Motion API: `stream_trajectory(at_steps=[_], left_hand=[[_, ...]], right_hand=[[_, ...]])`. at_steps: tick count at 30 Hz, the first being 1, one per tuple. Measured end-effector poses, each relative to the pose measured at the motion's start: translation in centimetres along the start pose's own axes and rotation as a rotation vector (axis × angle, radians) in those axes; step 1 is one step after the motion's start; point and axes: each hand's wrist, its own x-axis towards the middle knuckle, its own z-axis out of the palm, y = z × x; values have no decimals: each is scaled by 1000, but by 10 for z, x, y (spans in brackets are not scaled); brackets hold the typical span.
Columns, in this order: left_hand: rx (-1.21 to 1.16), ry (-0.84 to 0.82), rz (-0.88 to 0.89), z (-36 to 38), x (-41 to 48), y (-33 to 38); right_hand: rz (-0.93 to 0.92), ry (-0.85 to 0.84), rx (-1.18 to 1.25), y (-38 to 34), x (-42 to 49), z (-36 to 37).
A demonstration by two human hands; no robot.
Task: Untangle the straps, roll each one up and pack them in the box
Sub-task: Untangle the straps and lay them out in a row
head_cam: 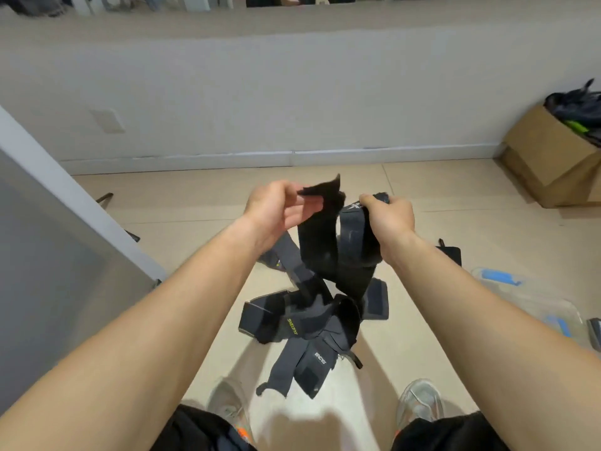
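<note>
A tangled bunch of black and grey straps [312, 323] hangs in the air in front of me, above the tiled floor. My left hand [276, 213] pinches the fuzzy free end of one black strap [320, 229] between thumb and fingers. My right hand [388, 216] grips the top of another black strap loop [353, 222] with its fingers curled over it. The rest of the knot dangles below both hands, with grey ends hanging lowest. A clear plastic box [533, 304] with blue clips lies on the floor at the right.
A cardboard box [553, 157] full of dark gear stands against the wall at the far right. A grey panel [58, 222] rises at the left. More black strap pieces [450, 252] lie on the floor behind my right arm. My shoes [419, 402] are below.
</note>
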Motion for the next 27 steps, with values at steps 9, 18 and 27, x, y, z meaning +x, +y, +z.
stream_trajectory(at_steps=[9, 18, 27], left_hand=[[871, 215, 419, -17, -34, 33], [424, 23, 279, -11, -29, 11], [206, -46, 320, -4, -12, 13]], right_hand=[[-178, -333, 33, -59, -32, -42], [-88, -490, 270, -42, -47, -31], [-101, -572, 314, -47, -38, -2]])
